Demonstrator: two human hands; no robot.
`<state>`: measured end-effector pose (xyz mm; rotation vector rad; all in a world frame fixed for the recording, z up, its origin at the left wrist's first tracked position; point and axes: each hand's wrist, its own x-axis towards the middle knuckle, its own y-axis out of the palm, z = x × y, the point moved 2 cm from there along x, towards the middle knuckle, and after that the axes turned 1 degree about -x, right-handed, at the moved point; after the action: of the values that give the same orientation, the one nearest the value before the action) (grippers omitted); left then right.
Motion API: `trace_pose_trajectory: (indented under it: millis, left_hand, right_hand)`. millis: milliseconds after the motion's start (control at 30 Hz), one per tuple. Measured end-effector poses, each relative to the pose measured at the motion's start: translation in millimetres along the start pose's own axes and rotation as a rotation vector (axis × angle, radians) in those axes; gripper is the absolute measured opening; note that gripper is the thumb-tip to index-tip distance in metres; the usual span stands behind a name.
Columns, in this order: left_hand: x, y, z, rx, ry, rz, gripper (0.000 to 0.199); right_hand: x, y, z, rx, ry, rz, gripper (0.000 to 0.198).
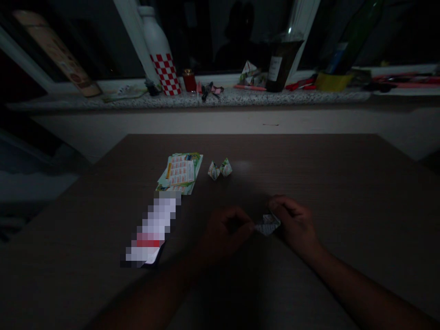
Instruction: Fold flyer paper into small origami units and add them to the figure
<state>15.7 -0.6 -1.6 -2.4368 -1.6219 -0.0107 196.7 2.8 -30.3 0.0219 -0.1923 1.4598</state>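
A small piece of folded printed paper (267,228) is held between my two hands, low over the wooden table. My left hand (229,230) pinches its left corner between thumb and fingertips. On the opposite side, my right hand (294,222) grips the paper's right edge, thumb and fingers closed. Beyond them stands a small folded paper figure (213,171) with two pointed halves, printed in green and white. To its left lies a loose stack of printed leaflets (181,170). The scene is dim, so the creases in the held paper are hard to make out.
Left of my hands, a phone (151,229) with a blurred screen lies on the table (343,183). Along the granite windowsill (130,104) stand a red-checked bottle (160,55), a small red jar (189,81), a dark pot (281,66) and a green bottle (359,34).
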Motion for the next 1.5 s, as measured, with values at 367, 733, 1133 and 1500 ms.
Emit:
trace_pose_trajectory:
  millis: [367,733,1133,1500]
  left_hand:
    - [-6.3,14.3,0.0,0.117,0.084,0.198,0.012]
    - [-6.0,23.0,-8.1,0.083,0.044,0.326,0.012]
    - [0.7,21.7,0.9,0.097,-0.120,0.117,0.026]
    - [2.6,8.3,5.5,-0.125,-0.237,0.021,0.029]
  right_hand:
    - [0.0,3.5,9.4,-0.003,0.048,-0.129,0.031]
    - [-4.1,9.3,15.2,-0.115,-0.030,-0.113,0.029]
    - [-10.0,11.6,14.4,-0.294,-0.265,-0.009,0.019]
    - [-8.2,10.0,4.2,0.042,0.075,0.347,0.039]
